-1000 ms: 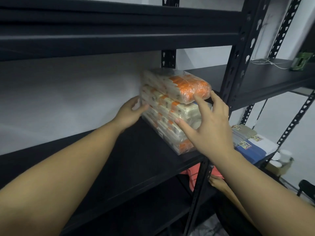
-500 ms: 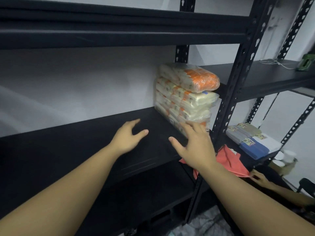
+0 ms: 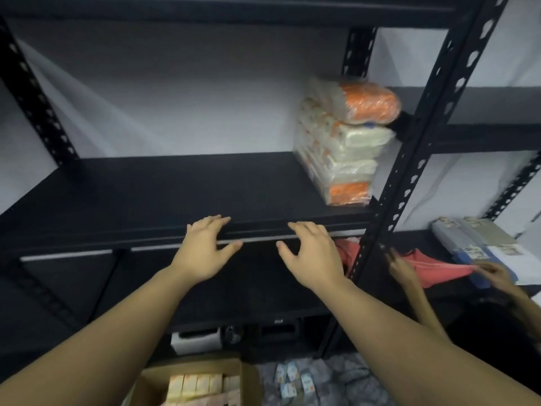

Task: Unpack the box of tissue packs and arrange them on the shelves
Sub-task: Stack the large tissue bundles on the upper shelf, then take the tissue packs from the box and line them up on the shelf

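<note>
Black metal shelving with perforated uprights fills the view against a pale wall, and the task's goods sit in two places on and below it. On the black middle shelf board (image 3: 175,186), hard against its right end beside the front upright (image 3: 421,136), stands a stack of clear-wrapped tissue packs with orange printing (image 3: 342,148), several high, their long axes running from the shelf's front edge toward the back wall; the rest of that board to the left of the stack is bare. Down at the bottom edge of the view, an open brown cardboard box (image 3: 248,376) holds more cream-and-orange tissue packs (image 3: 199,385) standing on end in a row. Both of the person's hands are empty with the fingers loosely spread: the left hand (image 3: 205,250) and the right hand (image 3: 310,256) hover at the shelf's front edge, near each other, neither touching the stack. Judging from that, the stacked bundle is placed and the next pick lies below and toward the person, almost straight beneath the left forearm, so the left hand looks the nearer one to the box. Loose small packs (image 3: 295,382) lie on the floor just right of the box. Farther right, another person's hands (image 3: 404,268) handle a red cloth (image 3: 433,268) on a lower shelf, beside flat blue-and-white packets (image 3: 480,244).
</note>
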Available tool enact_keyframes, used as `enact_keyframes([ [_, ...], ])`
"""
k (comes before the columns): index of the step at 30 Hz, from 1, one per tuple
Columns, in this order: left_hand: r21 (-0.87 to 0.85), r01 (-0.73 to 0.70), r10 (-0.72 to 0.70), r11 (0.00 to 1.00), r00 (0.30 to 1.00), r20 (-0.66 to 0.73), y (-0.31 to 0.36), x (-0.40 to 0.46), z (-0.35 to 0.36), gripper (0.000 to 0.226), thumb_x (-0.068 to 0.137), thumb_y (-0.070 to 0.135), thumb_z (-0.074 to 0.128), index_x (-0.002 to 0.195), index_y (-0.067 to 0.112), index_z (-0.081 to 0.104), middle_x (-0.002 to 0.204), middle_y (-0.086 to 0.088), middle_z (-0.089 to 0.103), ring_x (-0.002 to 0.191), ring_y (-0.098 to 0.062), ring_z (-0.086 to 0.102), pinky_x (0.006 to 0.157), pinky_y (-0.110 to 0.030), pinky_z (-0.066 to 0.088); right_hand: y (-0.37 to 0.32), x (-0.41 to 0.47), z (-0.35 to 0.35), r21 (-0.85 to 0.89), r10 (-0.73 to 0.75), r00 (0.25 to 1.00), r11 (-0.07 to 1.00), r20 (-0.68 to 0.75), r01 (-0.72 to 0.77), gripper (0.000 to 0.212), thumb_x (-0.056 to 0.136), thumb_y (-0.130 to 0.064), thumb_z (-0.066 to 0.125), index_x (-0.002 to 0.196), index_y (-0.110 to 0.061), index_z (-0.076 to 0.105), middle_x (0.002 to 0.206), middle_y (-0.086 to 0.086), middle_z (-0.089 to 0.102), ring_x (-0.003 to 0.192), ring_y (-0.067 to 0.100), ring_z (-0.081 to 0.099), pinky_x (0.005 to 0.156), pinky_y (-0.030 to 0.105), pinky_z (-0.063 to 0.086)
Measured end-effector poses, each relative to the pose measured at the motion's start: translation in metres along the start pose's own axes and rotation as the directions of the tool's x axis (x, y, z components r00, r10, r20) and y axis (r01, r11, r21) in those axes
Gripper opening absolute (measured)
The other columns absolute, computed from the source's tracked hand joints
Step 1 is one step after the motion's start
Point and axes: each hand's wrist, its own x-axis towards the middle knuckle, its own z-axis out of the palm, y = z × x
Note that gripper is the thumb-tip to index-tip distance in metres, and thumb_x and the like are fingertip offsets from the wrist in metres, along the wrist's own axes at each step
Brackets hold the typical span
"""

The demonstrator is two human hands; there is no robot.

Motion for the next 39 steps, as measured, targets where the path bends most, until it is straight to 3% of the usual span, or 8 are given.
enact_keyframes([
  [2,-0.003,0.029,-0.029,1.0,1.0,-0.011,-0.005,-0.025,0.01,0.069,0.096,0.053,0.063,0.157,0.027,0.041,0.168,0.004,0.026,0.157,-0.019,0.012,0.128,-0.049,0.012,0.002,-0.016,0.011,0.02,0.012,0.999,1.0,0.038,-0.013,0.056,0.098,-0.051,0.06,0.144,-0.019,0.058,0.141,-0.003,0.06,0.136,0.021,0.048,0.109,0.042,0.046],
  [6,-0.001,0.109,-0.109,0.994,0.994,0.006,-0.027,-0.064,0.029,0.07,0.095,0.054,0.064,0.156,0.027,0.041,0.165,0.002,0.032,0.154,-0.021,0.022,0.126,-0.045,0.023,0.007,-0.048,0.038,0.055,-0.009,0.991,0.998,0.131,0.002,0.057,0.098,-0.051,0.06,0.145,-0.019,0.059,0.142,-0.003,0.061,0.135,0.02,0.049,0.108,0.04,0.047],
  [14,0.011,0.267,-0.265,0.964,0.95,0.166,-0.11,-0.13,0.079,0.074,0.097,0.056,0.06,0.159,0.024,0.035,0.164,0.0,0.033,0.152,-0.024,0.026,0.124,-0.045,0.025,0.001,-0.098,0.112,0.062,0.012,0.939,0.997,0.343,-0.035,0.061,0.1,-0.054,0.058,0.151,-0.021,0.052,0.147,-0.005,0.056,0.139,0.019,0.046,0.11,0.04,0.047],
  [20,0.041,0.345,-0.343,0.938,0.9,0.271,-0.195,-0.175,0.123,0.068,0.096,0.054,0.063,0.152,0.02,0.046,0.15,-0.002,0.049,0.139,-0.025,0.043,0.113,-0.034,0.036,-0.015,-0.141,0.194,0.074,0.064,0.881,0.991,0.469,-0.112,0.06,0.098,-0.051,0.063,0.148,-0.018,0.056,0.142,0.0,0.061,0.134,0.023,0.051,0.109,0.039,0.047],
  [24,0.049,0.411,-0.399,0.91,0.84,0.367,-0.264,-0.205,0.152,0.068,0.094,0.055,0.065,0.151,0.023,0.048,0.142,-0.003,0.056,0.134,-0.024,0.047,0.11,-0.033,0.036,-0.024,-0.176,0.262,0.035,0.153,0.819,0.978,0.553,-0.206,0.062,0.095,-0.057,0.055,0.145,-0.019,0.059,0.136,0.005,0.064,0.128,0.029,0.056,0.105,0.042,0.048],
  [28,0.04,0.471,-0.442,0.881,0.79,0.424,-0.324,-0.226,0.185,0.069,0.092,0.056,0.067,0.15,0.023,0.049,0.143,-0.003,0.053,0.133,-0.026,0.049,0.109,-0.041,0.043,-0.025,-0.202,0.323,0.033,0.163,0.748,0.97,0.643,-0.24,0.079,0.082,-0.07,0.039,0.142,-0.023,0.059,0.125,0.0,0.066,0.118,0.023,0.057,0.091,0.03,0.047],
  [34,0.075,0.475,-0.454,0.877,0.765,0.457,-0.412,-0.234,0.269,0.066,0.092,0.051,0.069,0.149,0.023,0.049,0.137,-0.004,0.054,0.13,-0.026,0.049,0.106,-0.038,0.043,0.003,-0.226,0.448,0.022,0.154,0.604,0.962,0.782,-0.273,0.073,0.082,-0.073,0.062,0.145,-0.036,0.054,0.134,-0.008,0.063,0.122,0.015,0.06,0.096,0.036,0.055],
  [39,0.12,0.332,-0.349,0.936,0.816,0.462,-0.487,-0.22,0.352,0.066,0.097,0.045,0.066,0.154,0.02,0.044,0.147,-0.007,0.051,0.136,-0.027,0.045,0.11,-0.036,0.037,0.038,-0.234,0.563,0.01,0.12,0.596,0.978,0.794,-0.21,0.069,0.085,-0.06,0.075,0.143,-0.027,0.058,0.135,0.001,0.064,0.124,0.022,0.059,0.096,0.035,0.052],
])
